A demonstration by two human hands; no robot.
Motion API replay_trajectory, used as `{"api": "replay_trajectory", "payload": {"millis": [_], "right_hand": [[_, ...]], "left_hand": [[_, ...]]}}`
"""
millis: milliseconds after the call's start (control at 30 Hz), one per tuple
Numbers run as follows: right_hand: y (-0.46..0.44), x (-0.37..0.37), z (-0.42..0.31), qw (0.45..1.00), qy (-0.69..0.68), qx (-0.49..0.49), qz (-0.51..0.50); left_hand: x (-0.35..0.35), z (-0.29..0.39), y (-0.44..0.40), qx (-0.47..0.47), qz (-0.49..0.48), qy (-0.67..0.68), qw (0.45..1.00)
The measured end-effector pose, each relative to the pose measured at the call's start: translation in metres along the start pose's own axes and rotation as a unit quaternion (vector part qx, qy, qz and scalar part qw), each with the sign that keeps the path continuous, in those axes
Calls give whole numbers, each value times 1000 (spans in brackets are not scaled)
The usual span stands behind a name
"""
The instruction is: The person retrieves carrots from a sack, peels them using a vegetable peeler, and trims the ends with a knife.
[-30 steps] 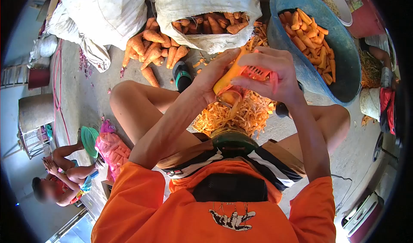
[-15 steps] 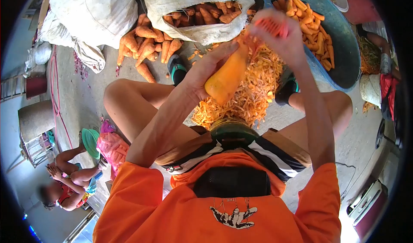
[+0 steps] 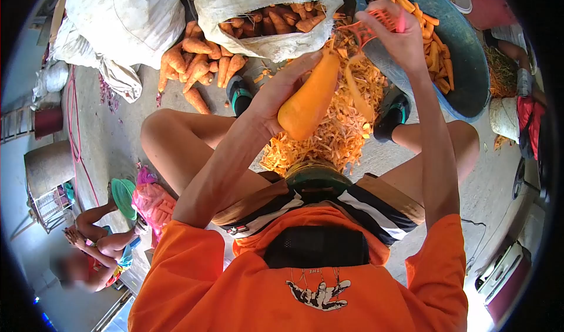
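Note:
My left hand (image 3: pixel 281 94) is closed around a large, smooth orange carrot (image 3: pixel 306 106), its thick end toward me and its narrow tip pointing away. My right hand (image 3: pixel 402 41) grips a red peeler (image 3: pixel 373 27), held beyond the carrot's tip and apart from it. A curled strip of peel (image 3: pixel 356 88) hangs in the air just right of the carrot. Below both hands lies a big heap of carrot peelings (image 3: pixel 320 147) between my feet.
A white sack (image 3: pixel 288 45) of unpeeled carrots stands ahead, with loose carrots (image 3: pixel 200 65) spilled to its left. Peeled carrots (image 3: pixel 435 56) fill part of a blue tub (image 3: pixel 479 91) at right. A person (image 3: pixel 103 244) sits at far left; another person's arm (image 3: pixel 517 56) shows at far right.
My right hand has moved away from the carrot, up and to the right, with the peeler. A peel strip now hangs free beside the carrot. My left hand has barely moved.

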State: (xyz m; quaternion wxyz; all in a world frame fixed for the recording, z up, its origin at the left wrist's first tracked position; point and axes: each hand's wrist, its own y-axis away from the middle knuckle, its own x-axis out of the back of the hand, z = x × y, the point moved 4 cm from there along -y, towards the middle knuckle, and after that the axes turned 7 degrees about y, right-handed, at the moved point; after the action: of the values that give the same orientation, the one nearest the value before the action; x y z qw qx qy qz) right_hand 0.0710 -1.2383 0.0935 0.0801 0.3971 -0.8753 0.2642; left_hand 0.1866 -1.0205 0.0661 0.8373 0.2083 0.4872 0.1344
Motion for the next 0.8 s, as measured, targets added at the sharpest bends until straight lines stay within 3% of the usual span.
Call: {"api": "replay_trajectory", "payload": {"millis": [33, 100, 133, 167, 200, 267, 367, 467, 600, 700, 767, 800], "right_hand": [[-3, 9, -2, 991, 101, 53, 67], [5, 8, 1, 993, 85, 34, 75], [10, 2, 8, 991, 131, -26, 18], [14, 0, 15, 980, 177, -85, -40], [18, -3, -2, 943, 317, -66, -70], [27, -14, 5, 926, 354, -53, -122], [43, -33, 12, 897, 396, -44, -190], [50, -46, 9, 870, 407, -92, -264], [52, -44, 29, 885, 374, -101, -257], [55, -16, 92, 850, 430, -173, -250], [63, -3, 109, 820, 332, -324, -336], [65, -3, 100, 820, 332, -325, -335]], "left_hand": [[-2, 2, -2, -2, -2, -2, 1000], [1, 5, -3, -22, 42, 64, 997], [10, -3, -6, -27, 19, 35, 999], [27, -17, -4, 27, 78, 16, 997], [41, -30, -7, 15, 128, -48, 990], [48, -38, -8, 5, 179, -116, 977], [40, -35, -12, -28, 147, -177, 973], [25, -25, -16, -114, 41, -293, 948], [36, -20, -18, -114, 33, -333, 936], [24, -11, -10, -103, -58, -393, 912], [15, -14, -6, -45, -106, -274, 955], [14, -12, -6, -49, -106, -264, 957]]}}
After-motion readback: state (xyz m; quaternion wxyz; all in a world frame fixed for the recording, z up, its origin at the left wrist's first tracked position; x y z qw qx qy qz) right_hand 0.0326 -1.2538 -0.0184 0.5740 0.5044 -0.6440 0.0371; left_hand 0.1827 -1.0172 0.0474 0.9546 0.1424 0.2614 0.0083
